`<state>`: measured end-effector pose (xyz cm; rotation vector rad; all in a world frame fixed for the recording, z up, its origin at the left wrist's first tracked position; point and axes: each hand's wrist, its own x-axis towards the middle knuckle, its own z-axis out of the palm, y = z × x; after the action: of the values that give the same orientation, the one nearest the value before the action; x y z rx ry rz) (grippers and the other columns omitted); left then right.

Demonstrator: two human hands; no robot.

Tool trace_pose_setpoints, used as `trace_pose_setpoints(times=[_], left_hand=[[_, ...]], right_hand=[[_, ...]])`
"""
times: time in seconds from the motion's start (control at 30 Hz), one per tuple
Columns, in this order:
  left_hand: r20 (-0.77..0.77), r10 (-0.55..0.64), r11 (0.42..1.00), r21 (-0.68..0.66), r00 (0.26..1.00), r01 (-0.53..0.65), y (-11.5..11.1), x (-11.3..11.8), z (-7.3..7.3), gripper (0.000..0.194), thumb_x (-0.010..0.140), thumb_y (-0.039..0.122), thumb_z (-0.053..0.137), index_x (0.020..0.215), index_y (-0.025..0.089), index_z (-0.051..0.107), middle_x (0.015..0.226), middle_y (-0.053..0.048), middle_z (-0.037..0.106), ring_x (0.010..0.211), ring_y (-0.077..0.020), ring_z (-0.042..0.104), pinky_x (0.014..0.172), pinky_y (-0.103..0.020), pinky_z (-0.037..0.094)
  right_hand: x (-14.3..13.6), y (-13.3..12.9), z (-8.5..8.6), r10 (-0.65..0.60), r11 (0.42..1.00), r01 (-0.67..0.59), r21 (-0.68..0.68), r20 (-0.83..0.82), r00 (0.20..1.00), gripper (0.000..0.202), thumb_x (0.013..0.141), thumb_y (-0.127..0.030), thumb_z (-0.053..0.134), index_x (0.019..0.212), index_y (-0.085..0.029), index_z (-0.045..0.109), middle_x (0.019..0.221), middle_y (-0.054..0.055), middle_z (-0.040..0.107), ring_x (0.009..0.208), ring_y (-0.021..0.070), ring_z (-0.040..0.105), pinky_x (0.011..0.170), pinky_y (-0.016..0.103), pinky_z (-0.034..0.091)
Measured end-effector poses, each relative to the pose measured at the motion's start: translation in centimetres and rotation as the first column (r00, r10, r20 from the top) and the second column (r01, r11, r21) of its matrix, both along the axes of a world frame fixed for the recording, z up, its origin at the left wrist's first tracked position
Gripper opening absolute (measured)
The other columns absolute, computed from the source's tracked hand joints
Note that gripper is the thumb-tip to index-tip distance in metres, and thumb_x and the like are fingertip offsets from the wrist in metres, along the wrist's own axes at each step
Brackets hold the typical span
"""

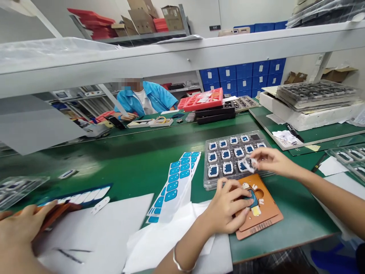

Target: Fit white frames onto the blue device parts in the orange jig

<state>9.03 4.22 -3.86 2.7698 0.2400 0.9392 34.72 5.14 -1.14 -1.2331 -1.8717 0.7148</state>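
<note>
My left hand (228, 207) presses down on a small blue part (252, 198) seated in an orange jig plate (264, 215) at the front of the green bench. My right hand (270, 160) hovers just above and behind the jig, pinching a small crumpled white film piece (249, 163) between the fingertips. Directly behind the jig is a clear tray (209, 182) with rows of blue-and-white parts. A strip of blue stickers on white backing (178, 179) lies left of the tray.
White paper sheets (114, 232) cover the front left. Another person's hand (19, 228) at the lower left holds an orange plate. A co-worker in blue sits across the bench. Red tray (201, 99), black trays and stacked clear trays (316, 95) stand at the back right.
</note>
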Motion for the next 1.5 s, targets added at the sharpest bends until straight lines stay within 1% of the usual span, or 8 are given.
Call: trace_pose_setpoints(times=[0.1,0.17,0.27,0.53,0.83,1.17,1.33,1.5], left_hand=[[-0.004,0.01,1.0,0.003,1.0,-0.01,-0.1,0.0,0.1,0.022,0.086,0.017,0.052,0.101,0.021,0.068,0.103,-0.004,0.074,0.095,-0.024,0.052,0.08,-0.041,0.03],[-0.008,0.016,1.0,0.0,1.0,-0.016,-0.2,0.0,0.2,0.021,0.087,0.018,0.052,0.101,0.021,0.068,0.102,-0.004,0.074,0.095,-0.0242,0.052,0.08,-0.041,0.03],[0.001,0.022,1.0,-0.003,1.0,-0.022,-0.2,0.1,0.3,0.021,0.088,0.018,0.052,0.102,0.02,0.068,0.102,-0.004,0.074,0.095,-0.0239,0.052,0.081,-0.041,0.031],[-0.04,0.037,0.999,0.006,0.999,-0.037,-0.2,-0.1,0.5,0.021,0.089,0.02,0.052,0.103,0.02,0.068,0.102,-0.004,0.074,0.097,-0.0246,0.052,0.079,-0.041,0.032],[-0.059,0.058,0.998,-0.016,0.997,-0.059,-0.3,-0.1,0.3,0.018,0.088,0.02,0.054,0.097,0.021,0.069,0.102,-0.004,0.072,0.098,-0.0238,0.05,0.081,-0.04,0.032],[0.006,0.148,0.983,-0.11,0.989,-0.146,-0.6,0.1,0.5,0.01,0.085,0.028,0.064,0.091,0.021,0.069,0.095,-0.004,0.073,0.094,-0.0231,0.052,0.081,-0.04,0.037],[0.066,0.319,0.931,-0.206,0.945,-0.3,-0.5,0.1,0.2,0.041,0.074,0.05,0.076,0.1,0.02,0.065,0.098,-0.007,0.071,0.092,-0.0249,0.053,0.083,-0.042,0.04],[-0.016,0.324,0.922,-0.221,0.946,-0.319,-0.6,0.3,0.3,0.053,0.071,0.055,0.078,0.107,0.019,0.064,0.105,-0.009,0.069,0.097,-0.0265,0.053,0.084,-0.043,0.04]], right_hand=[[-1.2,-3.6,-0.4,0.164,0.979,-0.175,-0.107,-0.106,0.981,0.036,0.089,-0.045,0.062,0.115,-0.02,0.068,0.097,0.007,0.071,0.084,0.0184,0.067,0.072,0.033,0.056],[-1.3,-4.6,-0.6,0.171,0.984,-0.172,-0.045,-0.03,0.985,0.029,0.092,-0.039,0.061,0.113,-0.022,0.071,0.099,0.007,0.071,0.086,0.0192,0.065,0.074,0.035,0.053],[-0.6,-4.6,-0.9,0.096,0.99,-0.106,0.091,0.113,0.989,0.024,0.094,-0.037,0.059,0.11,-0.024,0.072,0.095,0.007,0.072,0.088,0.0215,0.06,0.081,0.04,0.047],[0.0,-4.2,-1.4,0.175,0.979,-0.169,-0.118,0.041,0.984,0.032,0.082,-0.047,0.072,0.096,-0.02,0.063,0.084,0.001,0.054,0.076,0.0159,0.052,0.064,0.028,0.043],[-0.2,-4.8,-1.5,0.109,0.962,-0.151,0.229,0.186,0.976,0.022,0.083,-0.034,0.074,0.099,-0.02,0.066,0.104,0.007,0.065,0.097,0.0215,0.057,0.085,0.039,0.047],[-0.3,-5.1,-1.6,0.099,0.936,-0.152,0.317,0.178,0.979,0.027,0.083,-0.034,0.074,0.109,-0.025,0.073,0.11,0.006,0.073,0.092,0.0246,0.057,0.077,0.044,0.053],[-1.6,-5.8,-1.8,0.158,0.9,-0.218,0.377,0.185,0.97,0.033,0.081,-0.031,0.076,0.112,-0.023,0.07,0.111,0.006,0.073,0.089,0.023,0.052,0.074,0.041,0.052],[-2.3,-5.8,-2.1,0.158,0.896,-0.214,0.388,0.171,0.973,0.031,0.082,-0.032,0.075,0.111,-0.021,0.071,0.112,0.007,0.073,0.091,0.0234,0.051,0.077,0.041,0.052]])
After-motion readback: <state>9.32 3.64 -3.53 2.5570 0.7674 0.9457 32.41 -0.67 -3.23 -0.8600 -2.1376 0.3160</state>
